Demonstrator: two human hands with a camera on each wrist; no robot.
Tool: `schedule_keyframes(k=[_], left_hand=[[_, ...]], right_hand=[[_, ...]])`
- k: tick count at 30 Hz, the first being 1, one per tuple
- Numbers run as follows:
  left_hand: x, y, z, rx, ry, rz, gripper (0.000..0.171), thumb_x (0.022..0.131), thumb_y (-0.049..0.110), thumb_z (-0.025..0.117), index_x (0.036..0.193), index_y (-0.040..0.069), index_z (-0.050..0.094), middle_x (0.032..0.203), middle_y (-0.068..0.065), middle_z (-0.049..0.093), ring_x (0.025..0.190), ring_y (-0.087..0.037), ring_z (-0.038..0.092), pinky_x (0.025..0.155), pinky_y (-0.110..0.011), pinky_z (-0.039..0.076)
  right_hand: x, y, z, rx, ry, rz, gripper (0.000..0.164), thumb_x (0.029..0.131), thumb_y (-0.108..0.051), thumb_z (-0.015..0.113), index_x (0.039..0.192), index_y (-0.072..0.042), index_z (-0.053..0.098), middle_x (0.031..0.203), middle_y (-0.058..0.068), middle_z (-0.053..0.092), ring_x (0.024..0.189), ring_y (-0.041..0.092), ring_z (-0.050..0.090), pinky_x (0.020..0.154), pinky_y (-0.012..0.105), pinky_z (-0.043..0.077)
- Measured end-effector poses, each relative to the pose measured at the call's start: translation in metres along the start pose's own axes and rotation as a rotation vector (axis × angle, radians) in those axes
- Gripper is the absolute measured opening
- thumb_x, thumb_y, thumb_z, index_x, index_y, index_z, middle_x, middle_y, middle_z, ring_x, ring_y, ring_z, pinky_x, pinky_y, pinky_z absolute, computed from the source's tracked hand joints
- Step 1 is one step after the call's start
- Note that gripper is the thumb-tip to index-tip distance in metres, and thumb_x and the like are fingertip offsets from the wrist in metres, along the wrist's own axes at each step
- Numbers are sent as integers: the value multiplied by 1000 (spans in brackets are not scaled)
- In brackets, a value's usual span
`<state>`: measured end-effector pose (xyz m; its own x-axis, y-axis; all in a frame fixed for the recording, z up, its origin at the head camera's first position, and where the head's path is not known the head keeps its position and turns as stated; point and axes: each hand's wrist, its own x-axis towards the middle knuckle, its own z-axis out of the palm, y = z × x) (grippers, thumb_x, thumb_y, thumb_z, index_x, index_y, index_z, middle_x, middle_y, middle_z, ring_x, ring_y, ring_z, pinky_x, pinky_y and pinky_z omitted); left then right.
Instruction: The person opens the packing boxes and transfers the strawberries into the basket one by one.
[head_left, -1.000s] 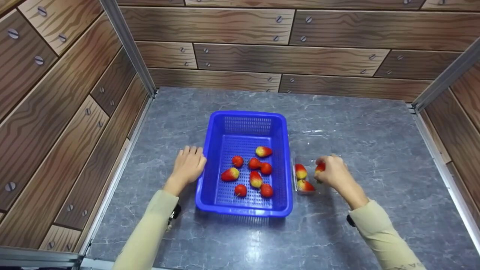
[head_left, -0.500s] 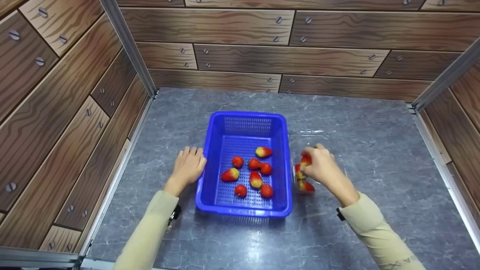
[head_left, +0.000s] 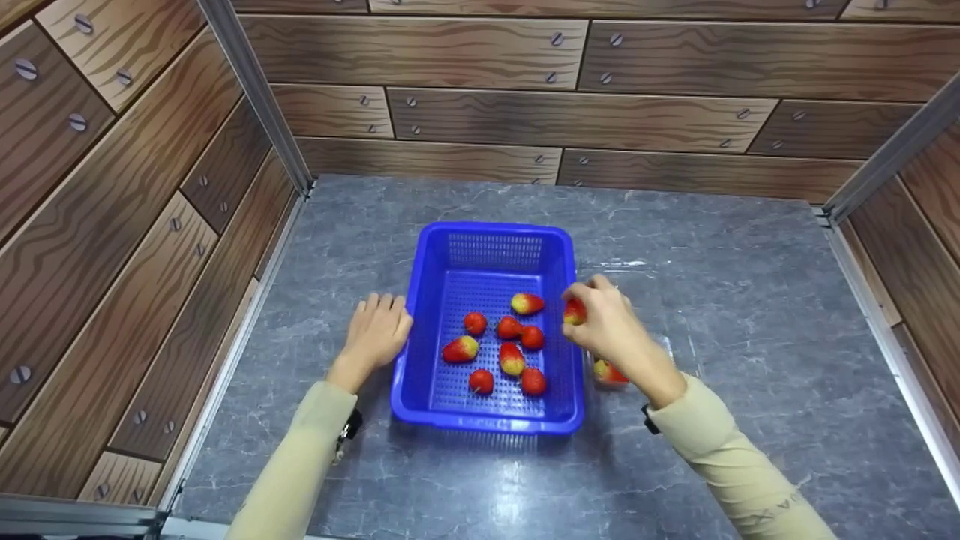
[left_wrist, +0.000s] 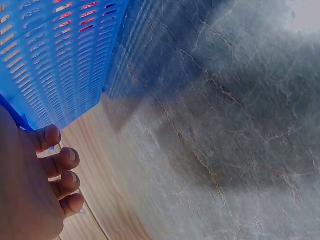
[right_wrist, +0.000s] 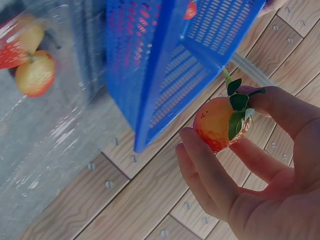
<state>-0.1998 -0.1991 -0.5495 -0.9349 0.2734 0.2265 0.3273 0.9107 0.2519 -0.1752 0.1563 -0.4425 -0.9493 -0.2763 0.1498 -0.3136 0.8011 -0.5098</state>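
My right hand (head_left: 611, 319) pinches a red-and-yellow strawberry (right_wrist: 220, 125) with green leaves between thumb and fingers. In the head view it overlaps the right rim of the blue plastic basket (head_left: 487, 425). Inside the basket lie several red and red-yellow fruits, such as a strawberry (head_left: 460, 349) and a round red fruit (head_left: 481, 382). My left hand (head_left: 377, 330) holds the basket's left rim, its curled fingers (left_wrist: 62, 162) beside the perforated outer wall. Right of the basket, a strawberry (head_left: 609, 372) lies in a clear plastic box, partly hidden under my right forearm.
The right wrist view shows two fruits (right_wrist: 35, 72) in the clear box, close by the basket wall. A grey marbled tabletop (head_left: 735, 300) lies under everything. Wood-patterned panels (head_left: 480, 112) with metal frame posts enclose the back and sides.
My right hand has carried the strawberry leftward, from right of the clear box, across it, to the basket's right rim. The left hand and basket have stayed in place.
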Motion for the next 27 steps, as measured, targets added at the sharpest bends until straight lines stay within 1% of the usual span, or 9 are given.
schedule_keyframes(k=[5, 8, 14, 21, 24, 27], left_hand=[[0, -1, 1, 8, 11, 3, 27, 101, 19, 38, 99, -1, 57, 95, -20, 59, 90, -40, 50, 78, -50, 39], [0, -1, 0, 2, 1, 3, 28, 101, 19, 37, 100, -1, 57, 96, -20, 59, 91, -40, 50, 79, -51, 39], [0, -3, 0, -15, -22, -12, 34, 102, 20, 33, 104, -1, 59, 99, -21, 60, 93, -41, 49, 81, -51, 38], [1, -2, -1, -9, -27, -19, 36, 102, 21, 32, 107, -1, 60, 102, -21, 61, 94, -41, 49, 83, -51, 38], [0, -1, -1, -12, -20, -14, 34, 101, 20, 34, 105, -1, 60, 101, -20, 61, 93, -40, 49, 82, -51, 38], [0, -1, 0, -16, -10, -6, 32, 101, 20, 34, 102, -1, 59, 100, -21, 61, 92, -41, 49, 80, -51, 38]], right_hand=[[4, -13, 7, 33, -21, -28, 37, 69, -4, 79, 104, 1, 70, 97, 16, 54, 82, 33, 60, 69, 45, 56], [6, -21, 13, 36, -52, -41, 37, 69, -3, 78, 105, 1, 69, 99, 16, 55, 83, 32, 60, 69, 44, 56], [10, -38, 27, -22, -109, -90, 40, 69, -6, 79, 107, -2, 70, 99, 15, 55, 86, 33, 58, 73, 46, 54], [21, -57, 43, -61, -175, -135, 37, 67, 0, 76, 103, -2, 70, 98, 14, 55, 89, 33, 56, 77, 45, 53], [28, -63, 49, -79, -187, -156, 35, 66, 1, 74, 100, -3, 70, 97, 14, 55, 87, 33, 57, 75, 44, 53], [36, -67, 54, -102, -194, -177, 29, 66, 2, 72, 94, -3, 69, 94, 14, 54, 83, 33, 57, 71, 45, 52]])
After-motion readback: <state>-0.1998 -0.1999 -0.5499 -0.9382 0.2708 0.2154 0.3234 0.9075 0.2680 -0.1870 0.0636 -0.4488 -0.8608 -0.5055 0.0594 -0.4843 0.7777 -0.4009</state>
